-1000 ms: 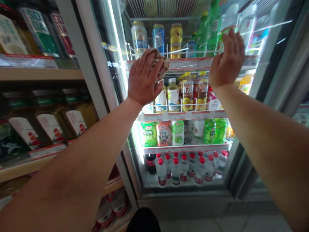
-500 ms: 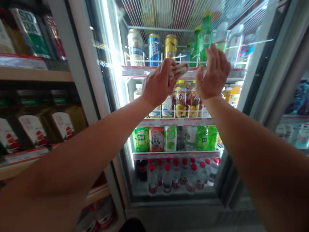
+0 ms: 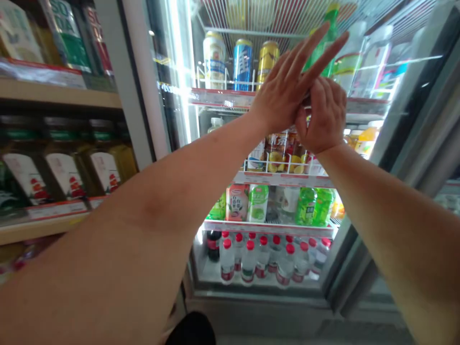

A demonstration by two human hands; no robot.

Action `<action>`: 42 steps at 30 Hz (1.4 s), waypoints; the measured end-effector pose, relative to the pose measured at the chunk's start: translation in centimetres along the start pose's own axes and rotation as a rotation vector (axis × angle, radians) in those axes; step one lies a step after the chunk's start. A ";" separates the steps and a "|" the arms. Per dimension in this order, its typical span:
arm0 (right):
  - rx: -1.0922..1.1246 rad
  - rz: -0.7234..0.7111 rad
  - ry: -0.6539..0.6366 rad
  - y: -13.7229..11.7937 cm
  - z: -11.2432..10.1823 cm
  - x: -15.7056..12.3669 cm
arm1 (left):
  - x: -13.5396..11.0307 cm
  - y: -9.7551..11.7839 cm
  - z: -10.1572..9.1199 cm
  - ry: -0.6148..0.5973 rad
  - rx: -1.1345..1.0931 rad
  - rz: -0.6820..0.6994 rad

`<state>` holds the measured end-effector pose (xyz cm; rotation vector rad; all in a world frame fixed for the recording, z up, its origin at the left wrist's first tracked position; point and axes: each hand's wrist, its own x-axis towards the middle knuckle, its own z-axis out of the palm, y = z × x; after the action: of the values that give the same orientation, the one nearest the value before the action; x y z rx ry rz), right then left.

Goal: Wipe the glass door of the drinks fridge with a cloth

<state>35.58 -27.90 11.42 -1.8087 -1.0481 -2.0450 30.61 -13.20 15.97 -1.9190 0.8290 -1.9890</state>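
Observation:
Both my arms are raised in front of a glass-doored drinks fridge. My left hand lies across my right hand, its fingers stretched out straight and pointing up to the right. The right hand's fingers are curled and pressed against the left palm. What they hold, if anything, is hidden between the two hands. Behind the hands stand three cans on an upper wire shelf and green bottles beside them.
The lit fridge holds juice bottles, green drink bottles and red-capped water bottles on lower shelves. Wooden shelves with dark bottles and cartons stand to the left. A second glass door angles in at the right.
My hands have come together. The left hand, which was closed on a crumpled cloth, now has its fingers straight and overlaps the right hand, whose fingers have curled. The cloth is no longer visible.

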 end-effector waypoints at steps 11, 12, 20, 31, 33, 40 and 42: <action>-0.002 0.307 0.205 0.8 0.6 0.5 | -2.8 -9.4 -4.6 -0.227 0.130 0.087; 0.013 0.299 0.240 1.0 0.8 0.5 | -3.4 -10.4 -4.7 -0.192 0.152 -0.017; -0.002 0.046 0.160 1.3 0.3 0.0 | -5.8 -11.2 -4.8 -0.172 0.186 -0.175; -0.098 0.104 0.279 6.9 2.7 -0.3 | -5.0 -11.4 -4.3 -0.261 0.060 -0.357; -0.100 0.172 0.358 7.5 2.9 -0.4 | -4.9 -11.3 -4.3 -0.260 0.090 -0.373; -0.061 -0.054 0.007 2.4 0.0 -0.1 | -4.4 -11.0 -4.9 -0.344 0.139 -0.417; -0.071 0.094 0.134 3.0 0.4 0.0 | -4.4 -10.8 -5.2 -0.359 0.162 -0.419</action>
<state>37.66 -29.84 12.51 -1.6917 -0.8486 -2.1376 28.17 -0.98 18.54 -2.3941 0.1782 -1.7538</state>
